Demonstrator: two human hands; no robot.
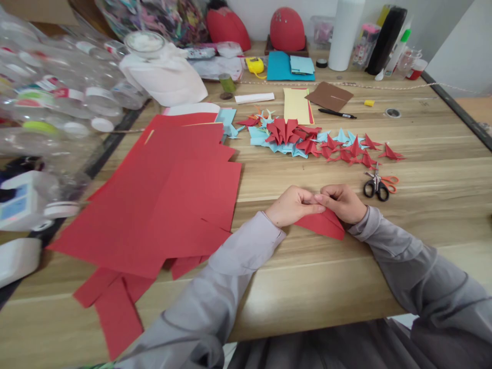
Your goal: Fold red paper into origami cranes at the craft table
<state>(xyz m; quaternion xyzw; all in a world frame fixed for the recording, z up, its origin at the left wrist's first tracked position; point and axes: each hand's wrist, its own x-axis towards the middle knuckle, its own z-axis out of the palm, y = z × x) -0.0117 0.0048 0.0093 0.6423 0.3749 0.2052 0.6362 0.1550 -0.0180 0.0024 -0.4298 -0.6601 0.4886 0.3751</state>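
I see left hand (292, 205) and right hand (344, 203), each grip pinching red paper (322, 224); whether it touches the surface (292, 292), I can't quite tell. Scissors (377, 183) near right hand.

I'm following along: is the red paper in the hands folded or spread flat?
Folded: the red paper shows a slanting layered edge below the right hand. The left hand partly covers it.

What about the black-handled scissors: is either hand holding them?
No, the black-handled scissors lie on the table, apart from the left hand and the right hand, which both hold the folded red paper.
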